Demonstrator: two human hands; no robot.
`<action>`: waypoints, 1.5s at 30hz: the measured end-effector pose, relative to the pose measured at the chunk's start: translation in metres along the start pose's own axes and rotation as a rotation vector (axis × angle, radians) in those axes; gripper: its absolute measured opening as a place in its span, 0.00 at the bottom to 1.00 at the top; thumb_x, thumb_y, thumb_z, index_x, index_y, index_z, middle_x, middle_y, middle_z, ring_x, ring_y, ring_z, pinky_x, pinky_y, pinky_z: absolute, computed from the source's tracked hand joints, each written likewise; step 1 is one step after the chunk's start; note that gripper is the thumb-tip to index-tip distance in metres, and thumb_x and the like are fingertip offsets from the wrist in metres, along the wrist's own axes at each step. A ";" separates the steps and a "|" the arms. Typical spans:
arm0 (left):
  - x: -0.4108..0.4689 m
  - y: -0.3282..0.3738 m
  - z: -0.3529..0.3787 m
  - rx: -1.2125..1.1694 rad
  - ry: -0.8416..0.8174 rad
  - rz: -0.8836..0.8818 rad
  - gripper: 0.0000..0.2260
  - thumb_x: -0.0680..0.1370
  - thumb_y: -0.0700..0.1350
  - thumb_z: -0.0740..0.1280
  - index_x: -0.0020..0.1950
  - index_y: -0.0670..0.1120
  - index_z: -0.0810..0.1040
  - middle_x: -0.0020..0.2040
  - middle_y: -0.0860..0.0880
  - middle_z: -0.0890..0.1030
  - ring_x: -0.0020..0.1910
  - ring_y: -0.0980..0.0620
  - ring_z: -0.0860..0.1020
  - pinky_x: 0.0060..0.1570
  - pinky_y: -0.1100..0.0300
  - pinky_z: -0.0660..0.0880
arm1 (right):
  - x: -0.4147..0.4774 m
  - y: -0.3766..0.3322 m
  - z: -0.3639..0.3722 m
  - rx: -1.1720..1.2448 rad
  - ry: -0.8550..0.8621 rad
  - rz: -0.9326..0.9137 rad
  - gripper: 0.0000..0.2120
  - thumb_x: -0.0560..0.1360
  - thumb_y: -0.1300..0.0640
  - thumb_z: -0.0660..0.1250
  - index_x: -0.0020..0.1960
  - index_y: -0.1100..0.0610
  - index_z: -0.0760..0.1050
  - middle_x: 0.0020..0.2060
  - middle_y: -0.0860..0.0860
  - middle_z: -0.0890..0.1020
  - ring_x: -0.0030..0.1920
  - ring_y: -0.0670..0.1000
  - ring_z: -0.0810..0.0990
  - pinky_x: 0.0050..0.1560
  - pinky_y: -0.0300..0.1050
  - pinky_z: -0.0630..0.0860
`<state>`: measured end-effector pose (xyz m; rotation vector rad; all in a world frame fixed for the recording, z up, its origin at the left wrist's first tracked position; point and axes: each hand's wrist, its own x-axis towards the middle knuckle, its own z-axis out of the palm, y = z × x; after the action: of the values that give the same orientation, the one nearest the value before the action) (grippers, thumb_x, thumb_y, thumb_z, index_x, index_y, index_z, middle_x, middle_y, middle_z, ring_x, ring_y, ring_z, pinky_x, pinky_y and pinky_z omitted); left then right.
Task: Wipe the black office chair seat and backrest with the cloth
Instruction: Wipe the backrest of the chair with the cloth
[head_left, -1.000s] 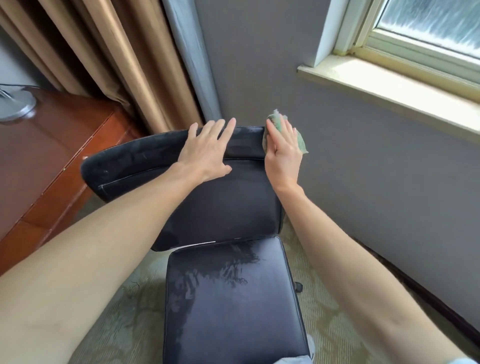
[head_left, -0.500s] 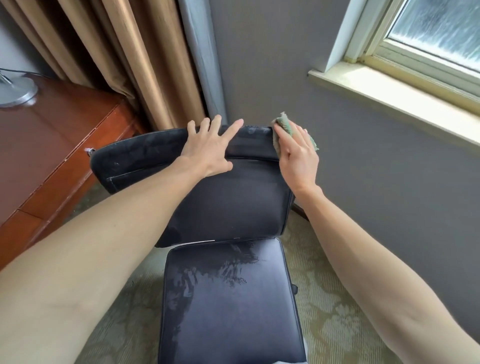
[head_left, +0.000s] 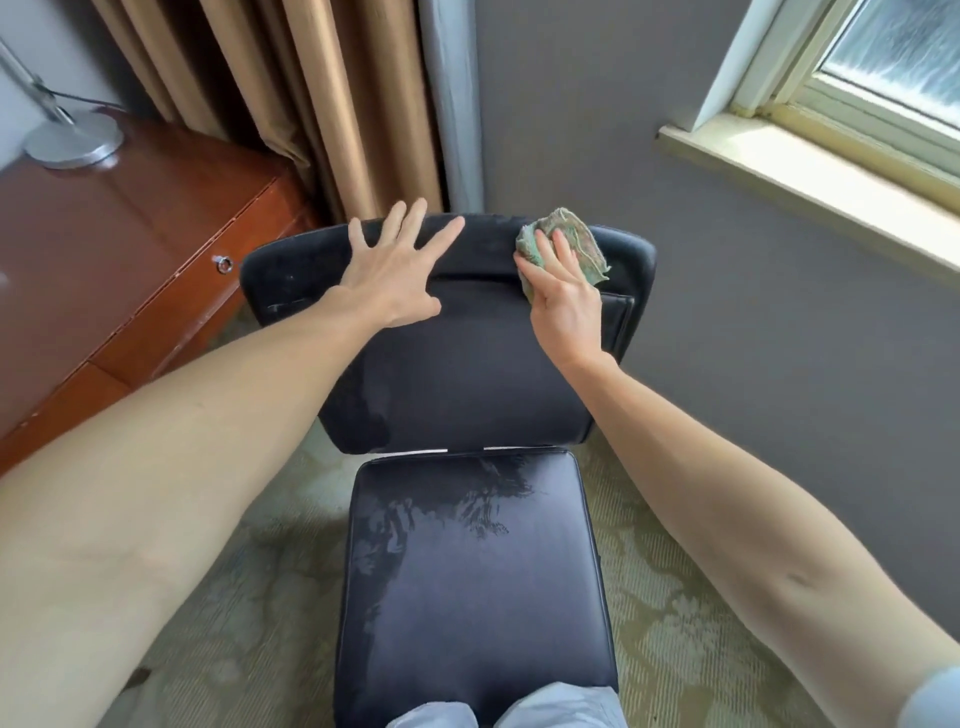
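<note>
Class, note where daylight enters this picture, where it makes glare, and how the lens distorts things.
Head view: daylight enters through the window at upper right; the seat carries a pale sheen with streaky reflections; the backrest looks dull; the wide lens swells both forearms near the edges.

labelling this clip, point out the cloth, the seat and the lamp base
cloth (head_left: 587, 241), head view, bunched green fabric beyond the fingers
seat (head_left: 478, 571), head view, middle of the shiny black cushion
lamp base (head_left: 75, 141), head view, centre of the round metal disc
</note>
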<state>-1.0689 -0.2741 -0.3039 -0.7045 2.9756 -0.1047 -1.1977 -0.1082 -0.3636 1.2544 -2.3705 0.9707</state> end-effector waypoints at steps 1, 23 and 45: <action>-0.005 -0.004 0.001 0.000 0.001 -0.006 0.44 0.74 0.51 0.70 0.79 0.58 0.41 0.80 0.43 0.40 0.78 0.44 0.40 0.70 0.30 0.47 | -0.002 -0.004 0.000 0.000 -0.029 -0.008 0.20 0.74 0.72 0.61 0.60 0.55 0.80 0.67 0.53 0.75 0.71 0.58 0.69 0.61 0.52 0.75; -0.089 0.032 -0.037 -0.134 0.139 -0.063 0.36 0.73 0.53 0.69 0.78 0.56 0.56 0.78 0.44 0.52 0.76 0.43 0.50 0.66 0.33 0.56 | -0.058 -0.051 -0.074 0.151 -0.339 0.278 0.19 0.79 0.59 0.61 0.68 0.48 0.73 0.59 0.51 0.82 0.59 0.54 0.79 0.62 0.51 0.75; -0.288 0.048 -0.018 -0.181 0.117 -0.437 0.32 0.76 0.56 0.65 0.77 0.58 0.57 0.79 0.44 0.52 0.76 0.43 0.51 0.66 0.33 0.58 | -0.150 -0.141 -0.118 0.252 -0.489 0.032 0.15 0.79 0.52 0.63 0.66 0.44 0.75 0.59 0.48 0.82 0.58 0.52 0.79 0.63 0.45 0.73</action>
<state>-0.8354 -0.1007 -0.2716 -1.4070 2.9061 0.1032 -1.0027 0.0088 -0.2960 1.7198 -2.6945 1.1019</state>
